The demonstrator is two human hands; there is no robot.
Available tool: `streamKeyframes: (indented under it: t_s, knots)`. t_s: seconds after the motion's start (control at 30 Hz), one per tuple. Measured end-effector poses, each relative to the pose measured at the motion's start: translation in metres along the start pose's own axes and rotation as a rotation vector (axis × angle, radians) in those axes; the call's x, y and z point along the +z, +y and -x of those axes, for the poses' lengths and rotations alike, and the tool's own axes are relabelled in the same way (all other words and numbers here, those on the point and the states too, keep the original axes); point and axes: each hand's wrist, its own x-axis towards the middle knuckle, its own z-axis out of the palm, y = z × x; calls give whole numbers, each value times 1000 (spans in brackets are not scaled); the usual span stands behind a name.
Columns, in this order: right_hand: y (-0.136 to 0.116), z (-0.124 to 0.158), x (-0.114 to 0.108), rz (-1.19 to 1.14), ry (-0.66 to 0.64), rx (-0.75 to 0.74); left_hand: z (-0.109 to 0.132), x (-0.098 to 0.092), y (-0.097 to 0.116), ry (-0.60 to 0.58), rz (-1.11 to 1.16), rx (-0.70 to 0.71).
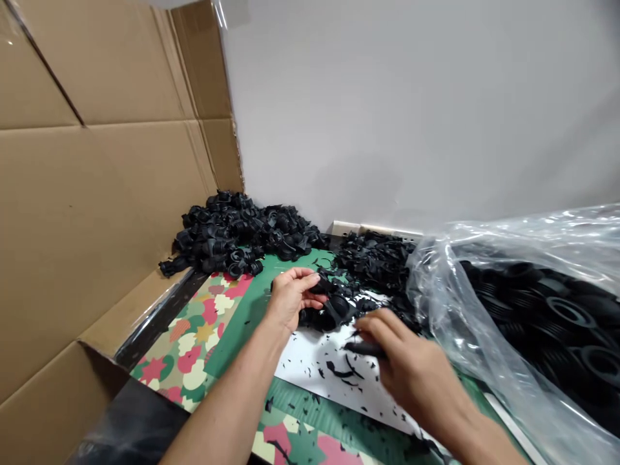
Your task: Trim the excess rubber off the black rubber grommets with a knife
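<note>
My left hand [296, 298] pinches a black rubber part [320, 284] between thumb and fingers, over a white sheet. Just below it, more ribbed black rubber boots [335, 313] lie at the fingertips. My right hand [394, 342], slightly blurred, is closed around a slim black object [364, 349] that points left; its exact kind is not clear. A gap separates the right hand from the rubber part. Curled black trimmings [341, 371] and small scraps are scattered on the white sheet [310, 361] beneath both hands.
A heap of black rubber parts [232, 232] stands at the back left beside a cardboard box wall [116, 187]. Black scraps [375, 258] pile up by the grey wall. At right, a clear plastic bag [445, 303] holds ribbed black parts [566, 313]. A green mat [242, 323] covers the table.
</note>
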Motion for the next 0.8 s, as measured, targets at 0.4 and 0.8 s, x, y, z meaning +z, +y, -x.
streamKeyframes:
  t_s: [0.4,0.8]
  knots:
    - [-98,-20,-2,-305,-631,-257,-5,-6,2,-37,2,-108]
    - [-135,-7,51,174,-631,-307,-2,-7,5,-57,21,-75]
